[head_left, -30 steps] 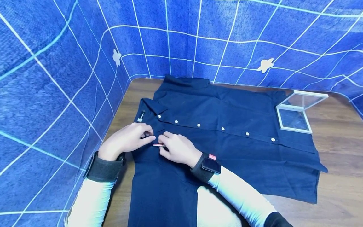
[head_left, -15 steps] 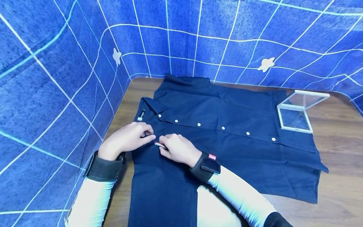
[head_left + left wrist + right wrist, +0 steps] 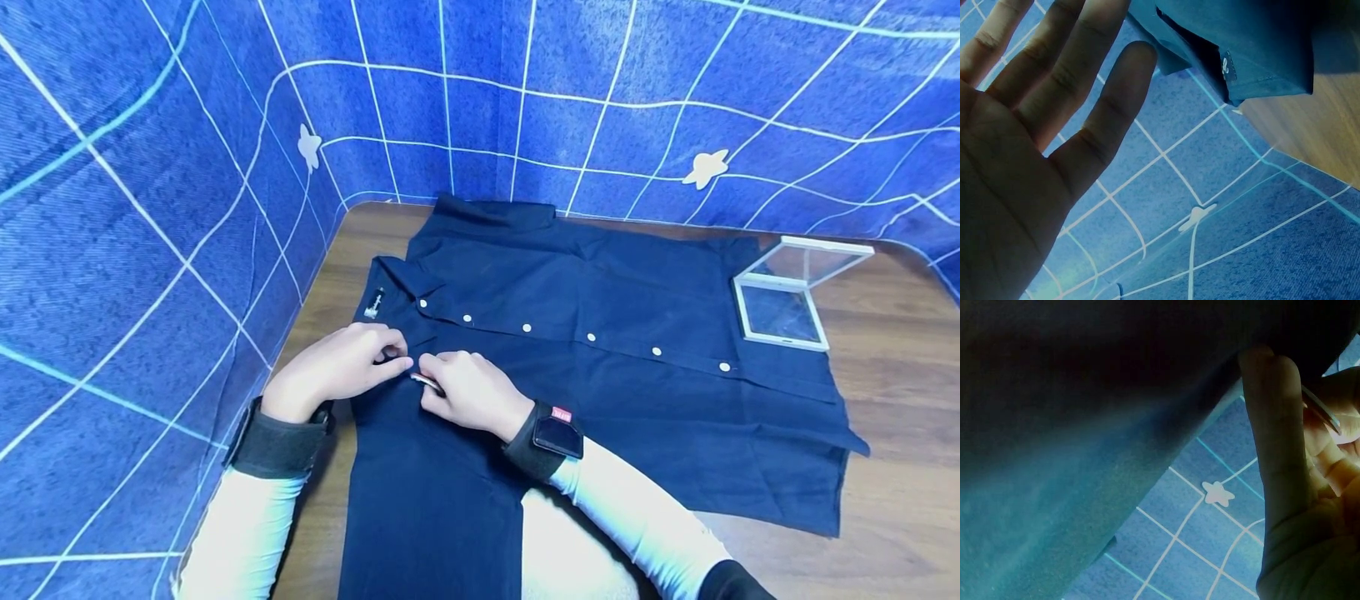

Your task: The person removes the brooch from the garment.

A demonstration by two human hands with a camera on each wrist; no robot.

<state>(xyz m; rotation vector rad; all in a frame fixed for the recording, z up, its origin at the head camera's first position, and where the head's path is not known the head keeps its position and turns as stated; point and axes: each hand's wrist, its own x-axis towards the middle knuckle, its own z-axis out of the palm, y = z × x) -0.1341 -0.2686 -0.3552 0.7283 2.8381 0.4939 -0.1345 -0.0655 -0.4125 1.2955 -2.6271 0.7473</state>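
Navy shirt (image 3: 600,375) fabric pinched by left hand (image 3: 337,367); right hand (image 3: 468,392) grips a metal clip (image 3: 426,382) beside it.

Navy cloth on brown wood, walled in blue grid.

The dark navy button-up cotton shirt (image 3: 600,392) carries a row of small white round buttons (image 3: 591,338) and a small white-printed black neck label (image 3: 372,305). The brown wood-grain desk (image 3: 900,467) lies beneath it. The bright blue fabric backdrop (image 3: 150,208) bears a pale white-cyan grid of lines and cream star shapes (image 3: 708,167). The clear, white-edged square plastic case (image 3: 787,292) shows the wood through it. Black wrist straps (image 3: 551,433) meet white sleeves (image 3: 637,517); one strap has a tiny red tag.
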